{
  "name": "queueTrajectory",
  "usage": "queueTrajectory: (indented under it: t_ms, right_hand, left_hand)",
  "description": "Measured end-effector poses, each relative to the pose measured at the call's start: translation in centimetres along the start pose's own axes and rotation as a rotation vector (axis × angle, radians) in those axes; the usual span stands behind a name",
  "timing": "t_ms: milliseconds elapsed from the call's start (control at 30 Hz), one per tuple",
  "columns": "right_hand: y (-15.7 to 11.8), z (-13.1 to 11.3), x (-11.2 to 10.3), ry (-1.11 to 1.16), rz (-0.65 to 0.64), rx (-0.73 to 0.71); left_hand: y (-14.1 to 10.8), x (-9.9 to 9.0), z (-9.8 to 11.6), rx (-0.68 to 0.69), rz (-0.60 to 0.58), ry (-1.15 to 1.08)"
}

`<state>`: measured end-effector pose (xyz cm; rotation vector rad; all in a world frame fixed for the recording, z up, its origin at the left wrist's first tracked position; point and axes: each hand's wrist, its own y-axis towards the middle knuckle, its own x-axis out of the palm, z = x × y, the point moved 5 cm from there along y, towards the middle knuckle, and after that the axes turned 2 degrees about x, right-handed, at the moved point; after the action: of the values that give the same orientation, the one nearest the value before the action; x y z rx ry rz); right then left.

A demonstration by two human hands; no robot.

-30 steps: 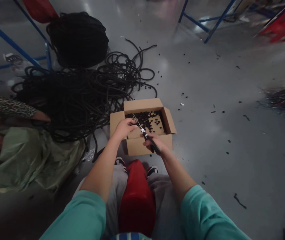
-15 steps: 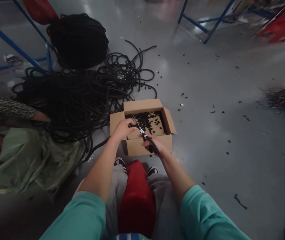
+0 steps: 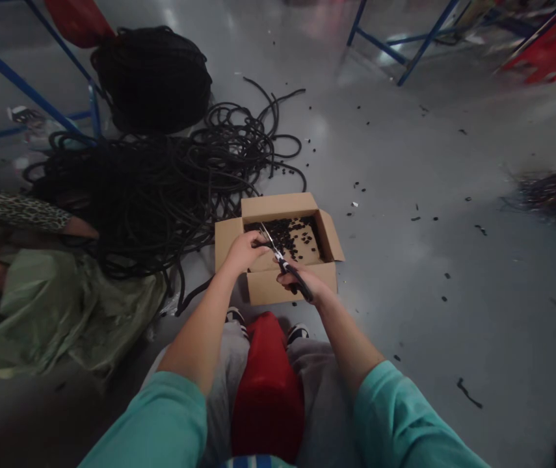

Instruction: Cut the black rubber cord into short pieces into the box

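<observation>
An open cardboard box [image 3: 278, 207] stands on the floor in front of my feet, with many small black pieces [image 3: 285, 234] inside. Over its left part, my left hand [image 3: 244, 250] is closed on a black cord, whose end lies by the scissor blades. My right hand [image 3: 302, 281] grips the black-handled scissors [image 3: 283, 262] above the box's near flap, blades pointing up and left. The long black cord [image 3: 194, 292] runs from below my left wrist toward a tangled heap at the left.
Black cord lies in a large heap [image 3: 160, 188], with a big coil [image 3: 155, 81] behind it. At the left are a person's arms [image 3: 19, 208] and a green sheet [image 3: 82, 312]. Blue metal frames [image 3: 380, 44] stand farther back. Scraps dot the floor.
Both hands and the scissors have shifted very slightly to the right. The cord behind my left wrist has moved a little. The person's hand at the left has shifted slightly.
</observation>
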<state>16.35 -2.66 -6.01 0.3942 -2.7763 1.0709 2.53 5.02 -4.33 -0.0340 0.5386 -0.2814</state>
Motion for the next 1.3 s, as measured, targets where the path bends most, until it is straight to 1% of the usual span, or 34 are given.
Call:
queueTrajectory:
  t_ms: [100,200,267,433,567,733,833,967,1067,1300]
  right_hand:
    - [0.1,0.4,-0.5,-0.039,0.025,0.035]
    - [0.3,0.8,-0.9,-0.066,0.043,0.055]
    - [0.3,0.8,-0.9,-0.047,0.040,0.063]
    - [-0.2,0.5,-0.2,0.022,-0.027,0.097]
    - [-0.4,0.1,0.3,0.022,-0.060,0.074]
    - [-0.2,-0.2,0.3,-0.053,0.019,0.053]
    - [-0.2,-0.3,0.3,-0.083,0.054,0.032]
    - [-0.3,-0.7,0.3,-0.085,0.065,-0.014]
    - [-0.5,-1.0,0.3,-0.086,0.080,-0.040]
    - [-0.3,-0.5,0.4,-0.084,0.050,-0.004]
  left_hand:
    - [0.0,0.1,0.1,0.020,0.000,0.140]
    - [-0.1,-0.5,-0.1,-0.005,0.074,0.304]
    - [-0.2,-1.0,-0.2,-0.025,0.125,0.353]
    - [-0.3,-1.2,0.0,-0.040,0.141,0.350]
    - [-0.3,-1.2,0.3,-0.043,0.163,0.363]
    - [-0.3,-1.2,0.6,-0.053,0.167,0.387]
    - [-0.4,-0.9,1.0,-0.034,0.156,0.376]
    - [-0.5,-0.2,1.4,-0.004,0.118,0.368]
    - [-0.5,0.0,1.4,-0.017,0.117,0.373]
    - [-0.6,0.1,1.5,-0.041,0.131,0.418]
